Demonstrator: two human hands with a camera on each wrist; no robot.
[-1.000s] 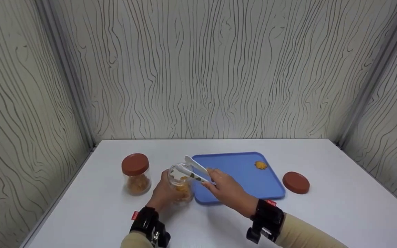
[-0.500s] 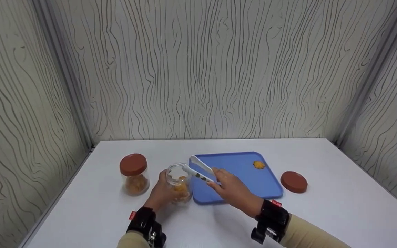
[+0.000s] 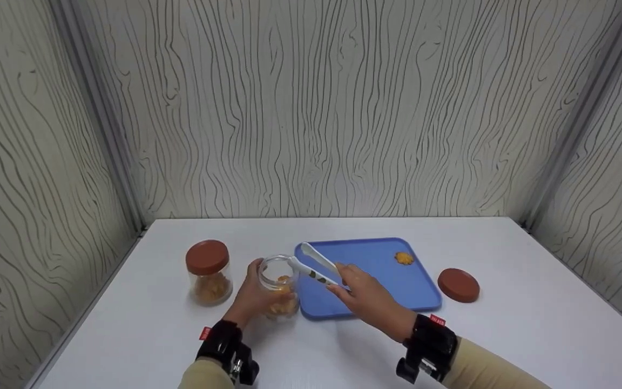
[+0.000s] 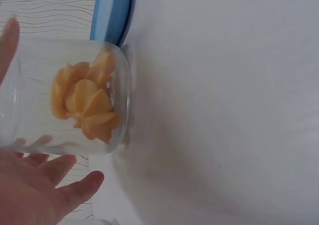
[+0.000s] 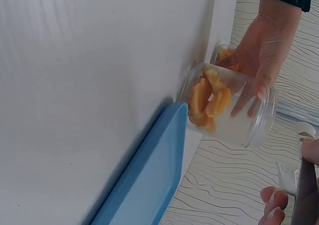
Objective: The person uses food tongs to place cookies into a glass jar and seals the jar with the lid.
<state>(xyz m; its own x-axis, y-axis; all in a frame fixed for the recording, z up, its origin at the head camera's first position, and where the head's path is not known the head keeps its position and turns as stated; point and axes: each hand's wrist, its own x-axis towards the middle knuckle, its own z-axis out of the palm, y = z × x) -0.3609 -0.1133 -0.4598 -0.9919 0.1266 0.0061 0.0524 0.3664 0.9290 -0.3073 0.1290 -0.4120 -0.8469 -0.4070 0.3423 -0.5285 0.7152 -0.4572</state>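
My left hand [image 3: 254, 296] grips a clear, lidless jar [image 3: 288, 309] that stands upright beside the tray's left edge. Several golden ridged cookies [image 4: 87, 103] lie at the jar's bottom. White tongs with dark marks [image 3: 316, 275] are held in my right hand [image 3: 367, 297], their two arms spread apart and nothing between them. One tip is close to the jar's right rim, the other out over the tray. On the blue tray [image 3: 359, 254], one cookie [image 3: 404, 258] lies near the far right corner.
Left of my left hand stands a second jar [image 3: 213, 289] of cookies, capped with a reddish-brown lid [image 3: 207, 257]. A loose lid [image 3: 459, 284] of the same colour lies right of the tray. Patterned panels [image 3: 311, 108] close off the white table's [image 3: 532, 335] back and sides.
The tongs in my right hand have drawn slightly right, from over the jar's mouth to its right rim. My left hand keeps its hold on the jar. The head view has shifted a little.
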